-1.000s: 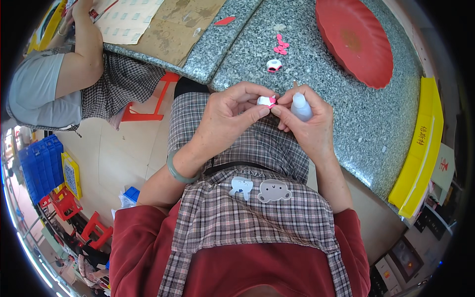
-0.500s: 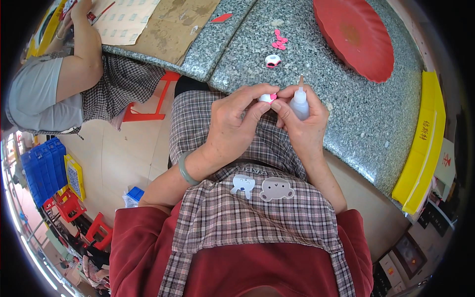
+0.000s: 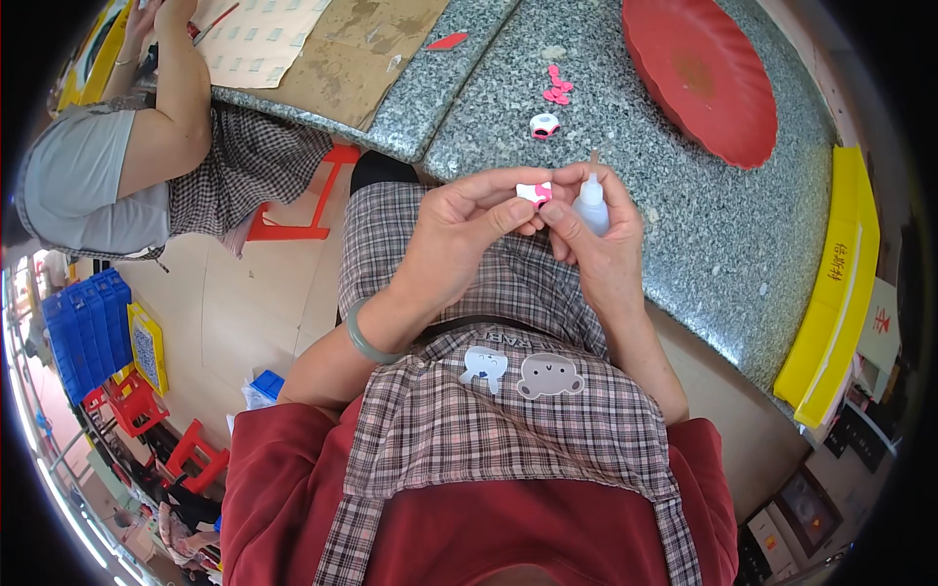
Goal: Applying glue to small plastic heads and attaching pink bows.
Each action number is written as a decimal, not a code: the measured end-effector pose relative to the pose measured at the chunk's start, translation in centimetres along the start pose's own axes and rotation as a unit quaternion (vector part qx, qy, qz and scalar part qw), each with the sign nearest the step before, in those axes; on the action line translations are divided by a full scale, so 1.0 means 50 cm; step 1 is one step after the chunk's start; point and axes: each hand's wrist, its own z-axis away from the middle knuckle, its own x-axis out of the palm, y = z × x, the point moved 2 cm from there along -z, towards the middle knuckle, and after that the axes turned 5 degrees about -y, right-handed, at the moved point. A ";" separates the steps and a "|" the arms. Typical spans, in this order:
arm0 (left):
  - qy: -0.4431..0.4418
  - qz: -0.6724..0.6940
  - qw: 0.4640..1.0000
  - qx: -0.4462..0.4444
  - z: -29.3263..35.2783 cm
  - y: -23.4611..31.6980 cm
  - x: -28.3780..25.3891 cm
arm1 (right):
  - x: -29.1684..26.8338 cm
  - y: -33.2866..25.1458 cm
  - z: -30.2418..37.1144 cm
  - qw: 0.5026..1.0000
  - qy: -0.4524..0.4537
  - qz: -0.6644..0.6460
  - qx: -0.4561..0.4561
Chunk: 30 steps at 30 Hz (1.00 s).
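Note:
Between the thumb and fingers of my left hand [image 3: 459,230] is a small white piece [image 3: 529,189] with a pink bow-like part on its right side. My right hand [image 3: 608,244] wraps round a translucent squeeze bottle [image 3: 591,207] with a thin brownish nozzle pointing up. The right thumb and forefinger also touch the white piece's right edge. Beyond my hands, a similar white piece with pink and black on it [image 3: 544,125] lies on the speckled stone table [image 3: 703,234]. Several little pink parts [image 3: 557,90] lie behind it.
A red scalloped tray [image 3: 752,107] stands at the back right. A red flat scrap [image 3: 447,41] lies left of the table seam, near stained brown cardboard [image 3: 366,59]. Another person [image 3: 83,181] sits at the left. A yellow strip [image 3: 831,283] borders the table's right side.
The white piece has turned between my fingers, showing more of its white face and the pink part. My right hand keeps the bottle upright. The view has shifted slightly.

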 end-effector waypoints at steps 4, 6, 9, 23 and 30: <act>-0.003 -0.072 0.997 0.038 0.009 0.018 0.026 | -0.005 0.011 0.005 1.000 -0.004 -0.023 -0.017; -0.007 -0.090 0.994 0.055 0.012 0.020 0.034 | -0.003 0.019 0.011 0.999 0.004 -0.028 -0.035; 0.012 -0.093 0.994 0.048 0.014 0.008 0.034 | 0.001 0.021 0.017 0.997 0.021 -0.036 -0.068; 0.042 -0.408 0.905 0.115 -0.078 0.074 -0.043 | -0.052 -0.015 -0.043 0.997 0.054 0.046 -0.014; 0.026 -0.553 0.818 0.155 -0.125 0.098 -0.052 | -0.072 -0.025 -0.058 0.993 0.069 0.092 -0.011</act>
